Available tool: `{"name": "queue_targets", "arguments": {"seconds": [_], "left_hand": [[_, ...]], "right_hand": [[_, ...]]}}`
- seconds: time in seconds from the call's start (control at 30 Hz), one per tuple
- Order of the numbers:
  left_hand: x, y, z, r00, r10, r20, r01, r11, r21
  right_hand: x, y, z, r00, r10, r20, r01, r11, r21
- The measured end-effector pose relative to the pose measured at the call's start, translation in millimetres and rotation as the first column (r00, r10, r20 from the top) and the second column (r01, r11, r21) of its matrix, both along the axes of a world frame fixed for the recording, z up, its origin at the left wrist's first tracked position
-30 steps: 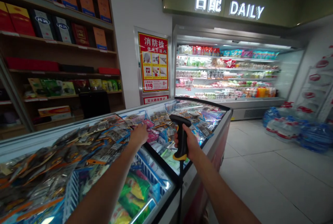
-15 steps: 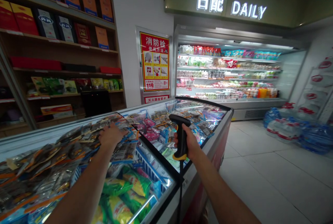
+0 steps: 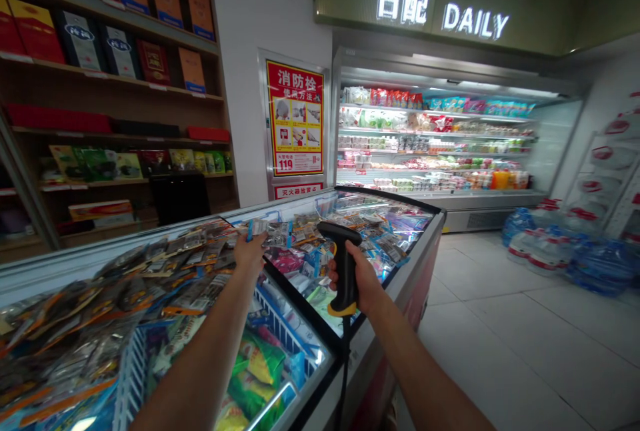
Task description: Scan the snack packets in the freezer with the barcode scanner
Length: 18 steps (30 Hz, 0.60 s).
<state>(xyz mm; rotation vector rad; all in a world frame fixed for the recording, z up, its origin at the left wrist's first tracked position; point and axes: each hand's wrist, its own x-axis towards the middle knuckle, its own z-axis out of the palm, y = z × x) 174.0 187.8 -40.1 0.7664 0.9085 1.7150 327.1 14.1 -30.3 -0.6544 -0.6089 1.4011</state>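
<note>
My right hand [image 3: 364, 274] is wrapped around the grip of a black and yellow barcode scanner [image 3: 343, 271], held upright above the freezer, its cord hanging down. My left hand [image 3: 250, 251] is closed on the near end of a small blue-edged snack packet [image 3: 277, 233] with a white label, lifted near the scanner's head. Many similar packets [image 3: 165, 261] with orange and blue edges lie in overlapping rows on the freezer's glass top. Beneath the glass, green and yellow bags [image 3: 257, 367] sit beside a blue basket [image 3: 131, 377].
The chest freezer's side wall [image 3: 420, 271] runs away to the right, along a tiled floor [image 3: 465, 344]. Shelves of boxed goods [image 3: 120, 51] stand left. A lit refrigerated display [image 3: 435, 137] is at the back, with water bottles [image 3: 600, 264] on the floor at right.
My left hand has moved right from the spread packets and now holds one up near the scanner. The scanner in my right hand has shifted only slightly.
</note>
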Motion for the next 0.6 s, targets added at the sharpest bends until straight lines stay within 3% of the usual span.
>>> {"name": "queue_targets", "arguments": {"seconds": [0.1,0.23,0.6], "left_hand": [[7,-5,0.6,0.995,-0.073,0.075,0.078,0.994,-0.073],[8,-8,2.3,0.989,-0.099,0.112,0.107,0.992,-0.067],[17,-21,4.9,0.996,-0.089,-0.01,0.085,0.978,-0.19]], "right_hand": [[1,0,0,1.0,0.003,-0.015,-0.003,1.0,-0.003],[0,1,0,1.0,-0.004,-0.026,0.003,1.0,-0.016],[-3,1,4,0.998,-0.026,-0.049,0.025,0.999,-0.024]]}}
